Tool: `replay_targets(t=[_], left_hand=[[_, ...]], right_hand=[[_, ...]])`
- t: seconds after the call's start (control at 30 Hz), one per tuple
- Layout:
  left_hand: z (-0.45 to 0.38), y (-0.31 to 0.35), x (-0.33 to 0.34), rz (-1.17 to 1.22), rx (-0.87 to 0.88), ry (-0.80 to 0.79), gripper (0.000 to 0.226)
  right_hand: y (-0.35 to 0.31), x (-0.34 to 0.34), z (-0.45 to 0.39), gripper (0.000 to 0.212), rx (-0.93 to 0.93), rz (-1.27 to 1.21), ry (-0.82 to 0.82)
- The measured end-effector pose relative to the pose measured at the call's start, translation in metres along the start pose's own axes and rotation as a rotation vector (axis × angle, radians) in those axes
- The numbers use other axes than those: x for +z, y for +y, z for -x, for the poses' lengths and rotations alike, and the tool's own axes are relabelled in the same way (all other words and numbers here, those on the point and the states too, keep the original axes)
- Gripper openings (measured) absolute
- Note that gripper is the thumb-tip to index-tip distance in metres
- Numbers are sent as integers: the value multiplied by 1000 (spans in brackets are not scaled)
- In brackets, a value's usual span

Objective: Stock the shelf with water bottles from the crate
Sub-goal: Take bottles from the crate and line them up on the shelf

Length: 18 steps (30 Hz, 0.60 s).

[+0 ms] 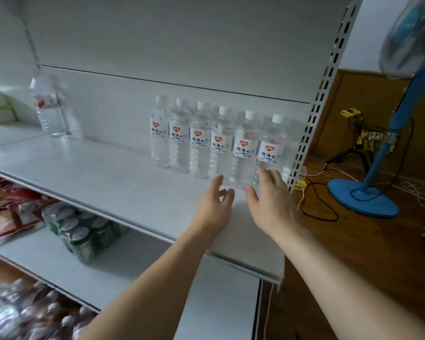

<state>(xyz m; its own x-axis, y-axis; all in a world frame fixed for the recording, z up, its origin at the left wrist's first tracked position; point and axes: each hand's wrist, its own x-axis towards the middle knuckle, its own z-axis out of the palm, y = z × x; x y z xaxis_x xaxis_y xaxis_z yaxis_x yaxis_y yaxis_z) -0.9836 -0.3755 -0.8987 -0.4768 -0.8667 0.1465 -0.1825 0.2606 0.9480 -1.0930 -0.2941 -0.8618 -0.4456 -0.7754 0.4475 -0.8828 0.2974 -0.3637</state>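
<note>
We count six small water bottles [219,141] in a row at the right end of the white shelf [88,177], most of it bare. Left hand [215,207] and right hand [271,200] both relaxed, empty, just before the row. More bottles [22,315] blurred bottom left; crate itself unclear, stocking looks early

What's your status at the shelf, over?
Left hand and right hand open, holding nothing. Six water bottles in a row on shelf. Nothing in the way.
</note>
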Motion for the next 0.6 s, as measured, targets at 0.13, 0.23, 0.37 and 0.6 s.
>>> replay_targets(t=[0.13,0.23,0.37,0.6], left_hand=[[47,-4,-64,-10,81,256,27],[83,-11,-131,-92,73,427,19],[148,-40,-224,-174,12,562,10],[291,-110,-345,-284,-424,627,11]], right_hand=[[-62,16,19,47,-186,-215,-15],[-122,38,42,41,-341,-364,-44],[-209,79,89,42,-554,-480,-187],[-327,151,192,41,-851,-504,-607]])
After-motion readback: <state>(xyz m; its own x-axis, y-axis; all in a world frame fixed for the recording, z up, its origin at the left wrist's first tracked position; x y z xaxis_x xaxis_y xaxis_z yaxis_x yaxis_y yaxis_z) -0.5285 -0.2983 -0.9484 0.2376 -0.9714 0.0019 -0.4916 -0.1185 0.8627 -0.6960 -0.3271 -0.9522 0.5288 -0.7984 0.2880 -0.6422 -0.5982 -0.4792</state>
